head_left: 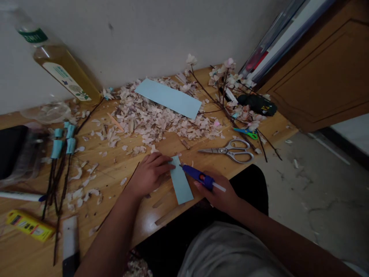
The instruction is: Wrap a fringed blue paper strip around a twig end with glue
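Observation:
A narrow light-blue paper strip (181,186) lies on the wooden table close to its front edge. My left hand (154,169) bends over the strip's upper left corner, its fingers closed and pressing on the paper. In my right hand (220,192) is a blue hot glue gun (198,175), with a whitish glue stick poking out of its back end. The gun's nozzle points left and sits at the strip's upper right edge; whether it touches the paper I cannot tell. Silver scissors (227,151) lie just beyond the glue gun.
A wider light-blue paper piece (168,98) rests on a heap of dried petals (155,119). Blossoming branches (221,96) stand at the back right. Twigs with blue-wrapped ends (62,154), a yellow box (30,225) and a tilted-looking bottle (66,73) are at left.

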A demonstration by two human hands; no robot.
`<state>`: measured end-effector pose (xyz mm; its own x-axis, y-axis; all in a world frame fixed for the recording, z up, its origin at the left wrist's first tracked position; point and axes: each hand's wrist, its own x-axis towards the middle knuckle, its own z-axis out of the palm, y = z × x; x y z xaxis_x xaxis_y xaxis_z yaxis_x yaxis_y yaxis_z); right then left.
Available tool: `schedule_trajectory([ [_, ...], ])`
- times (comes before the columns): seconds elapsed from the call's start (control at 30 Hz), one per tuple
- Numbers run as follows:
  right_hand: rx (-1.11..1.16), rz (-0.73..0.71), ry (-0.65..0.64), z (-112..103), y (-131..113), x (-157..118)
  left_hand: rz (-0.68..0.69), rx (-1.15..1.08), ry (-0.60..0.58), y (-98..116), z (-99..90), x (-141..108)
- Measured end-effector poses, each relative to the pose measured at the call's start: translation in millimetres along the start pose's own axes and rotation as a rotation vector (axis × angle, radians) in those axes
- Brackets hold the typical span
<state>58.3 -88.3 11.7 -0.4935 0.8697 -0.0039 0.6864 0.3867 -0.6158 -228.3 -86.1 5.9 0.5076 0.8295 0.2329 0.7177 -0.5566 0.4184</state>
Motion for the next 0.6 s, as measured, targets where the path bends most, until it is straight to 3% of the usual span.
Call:
schedule_trajectory([
  [0.6, -0.016, -0.001, -0.097, -6, -4, -26, -0.001, -0.013, -0.002, -2, 1.7, 0],
])
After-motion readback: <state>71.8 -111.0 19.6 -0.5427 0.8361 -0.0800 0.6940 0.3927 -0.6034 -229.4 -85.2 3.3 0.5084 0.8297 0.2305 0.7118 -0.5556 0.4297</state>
